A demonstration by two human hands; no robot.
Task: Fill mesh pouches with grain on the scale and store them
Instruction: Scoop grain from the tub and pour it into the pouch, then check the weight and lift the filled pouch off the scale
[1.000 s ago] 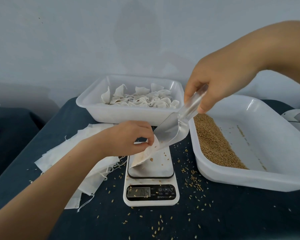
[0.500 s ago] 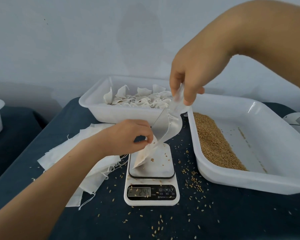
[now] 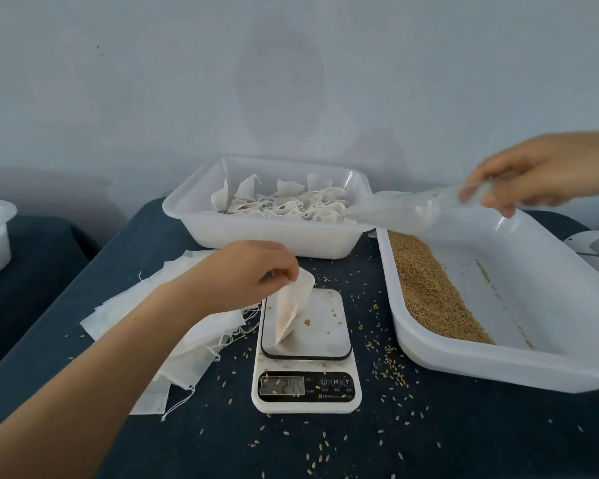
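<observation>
Left hand (image 3: 253, 271) pinching pouch (image 3: 291, 311), on scale (image 3: 306, 371)

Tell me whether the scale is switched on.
On. The scale shows lit digits on its display while the left hand holds the pouch on its platform.

Both forearms are showing bare from the edges of the picture down to the wrists; no sleeve is reaching into view on either arm. The left hand (image 3: 253, 271) is wearing no glove, ring, watch or band that can be seen, and its wrist is likewise uncovered. The right hand (image 3: 529, 178) is appearing blurred, so fine detail on its fingers is not readable, but it too is showing bare, with nothing worn at the wrist or along the visible stretch of forearm behind it.
</observation>
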